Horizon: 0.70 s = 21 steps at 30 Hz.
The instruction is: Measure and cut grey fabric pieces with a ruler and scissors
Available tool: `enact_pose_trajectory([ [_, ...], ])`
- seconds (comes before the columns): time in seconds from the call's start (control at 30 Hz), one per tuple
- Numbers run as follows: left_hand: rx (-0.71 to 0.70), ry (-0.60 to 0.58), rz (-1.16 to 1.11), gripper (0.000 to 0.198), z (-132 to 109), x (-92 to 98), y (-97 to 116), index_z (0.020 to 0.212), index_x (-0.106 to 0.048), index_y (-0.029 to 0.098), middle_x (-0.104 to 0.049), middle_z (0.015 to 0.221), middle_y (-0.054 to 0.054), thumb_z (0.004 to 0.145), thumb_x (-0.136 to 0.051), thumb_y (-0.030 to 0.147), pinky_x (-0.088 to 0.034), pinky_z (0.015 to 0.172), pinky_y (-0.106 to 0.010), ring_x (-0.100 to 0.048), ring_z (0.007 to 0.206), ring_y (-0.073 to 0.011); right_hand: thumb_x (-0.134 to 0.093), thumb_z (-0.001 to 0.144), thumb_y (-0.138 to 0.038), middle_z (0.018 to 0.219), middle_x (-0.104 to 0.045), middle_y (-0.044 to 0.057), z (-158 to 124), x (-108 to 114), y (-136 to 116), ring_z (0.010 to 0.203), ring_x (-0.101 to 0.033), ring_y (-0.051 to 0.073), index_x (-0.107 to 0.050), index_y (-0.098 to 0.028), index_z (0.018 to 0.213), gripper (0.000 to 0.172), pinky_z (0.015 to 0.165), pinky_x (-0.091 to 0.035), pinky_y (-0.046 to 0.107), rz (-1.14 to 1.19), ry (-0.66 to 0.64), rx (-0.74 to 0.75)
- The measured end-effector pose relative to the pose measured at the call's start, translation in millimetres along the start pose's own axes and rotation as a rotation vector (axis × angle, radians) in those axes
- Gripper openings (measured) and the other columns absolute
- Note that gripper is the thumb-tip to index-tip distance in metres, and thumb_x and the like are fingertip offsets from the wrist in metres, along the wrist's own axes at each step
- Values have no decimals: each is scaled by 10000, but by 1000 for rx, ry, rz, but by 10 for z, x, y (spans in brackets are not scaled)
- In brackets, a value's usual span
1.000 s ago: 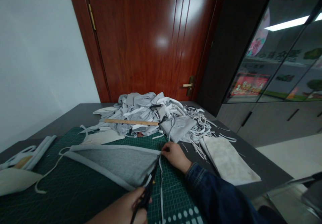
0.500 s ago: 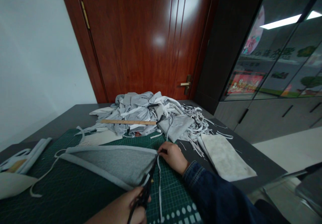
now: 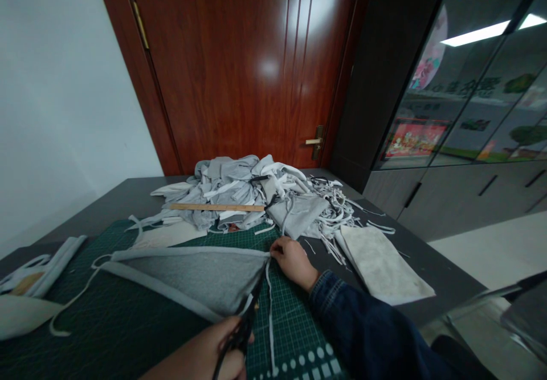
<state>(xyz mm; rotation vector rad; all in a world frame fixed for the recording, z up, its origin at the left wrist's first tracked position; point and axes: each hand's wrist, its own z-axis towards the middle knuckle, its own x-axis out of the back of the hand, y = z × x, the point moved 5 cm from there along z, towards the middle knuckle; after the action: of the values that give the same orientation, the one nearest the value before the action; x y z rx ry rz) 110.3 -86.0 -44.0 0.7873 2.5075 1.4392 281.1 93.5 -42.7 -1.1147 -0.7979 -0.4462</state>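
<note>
A grey triangular piece of knit cloth point(image 3: 192, 280) with paler folded edges lies across the green cutting mat point(image 3: 299, 323). My right hand point(image 3: 297, 263), in a dark denim sleeve, pinches the cloth's right corner between thumb and fingers. Low in the centre, my left hand point(image 3: 224, 346) is closed around the handles of black scissors point(image 3: 244, 330). Their blades lie along the cloth's right side and point up towards the pinched corner; how far they are apart is hard to tell. From that corner a thin pale cord point(image 3: 270, 317) hangs down over the mat.
Behind the mat rises a heap of grey and white cloth scraps point(image 3: 231, 178) with a wooden ruler point(image 3: 217, 207) on it. A folded off-white cloth point(image 3: 384, 263) lies at right. Rolled pale fabric point(image 3: 64, 266) is at left. A wooden door point(image 3: 231, 72) stands behind the table.
The whole view has shifted very slightly. Both hands keep their grips, and the scissors sit marginally lower and further left in the picture.
</note>
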Motion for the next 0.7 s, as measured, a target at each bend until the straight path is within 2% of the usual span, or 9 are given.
enact_pose_trajectory([
  [0.2, -5, 45, 60, 421, 76, 6, -71, 1147, -547, 262, -620, 680, 22, 853, -611, 557, -448, 525, -259, -618, 597, -192, -669, 914, -98, 1034, -790, 110, 98, -44, 83, 947, -712, 229, -805, -171, 913, 155, 824, -476, 294, -7, -22, -62],
  [0.43, 18, 67, 158, 269, 55, 22, -2, 1009, -616, 258, -651, 726, -12, 828, -637, 456, -345, 497, -261, -572, 596, -192, -687, 906, -133, 1026, -801, 86, 118, -49, 127, 936, -717, 222, -817, -193, 939, 148, 800, -472, 286, 6, -38, -107],
  [0.57, 7, 71, 172, 265, 38, 21, 26, 984, -624, 253, -618, 679, -4, 899, -540, 490, -381, 523, -278, -557, 580, -189, -685, 909, -143, 1036, -802, 83, 133, -59, 147, 961, -714, 226, -818, -201, 924, 146, 814, -474, 285, 13, -41, -118],
  [0.7, -31, 52, 189, 261, 19, 28, 65, 995, -620, 258, -685, 784, -16, 833, -668, 458, -458, 615, -283, -640, 724, -211, -695, 903, -154, 1026, -804, 81, 145, -67, 167, 952, -715, 229, -819, -204, 924, 135, 811, -476, 288, 25, -51, -130],
])
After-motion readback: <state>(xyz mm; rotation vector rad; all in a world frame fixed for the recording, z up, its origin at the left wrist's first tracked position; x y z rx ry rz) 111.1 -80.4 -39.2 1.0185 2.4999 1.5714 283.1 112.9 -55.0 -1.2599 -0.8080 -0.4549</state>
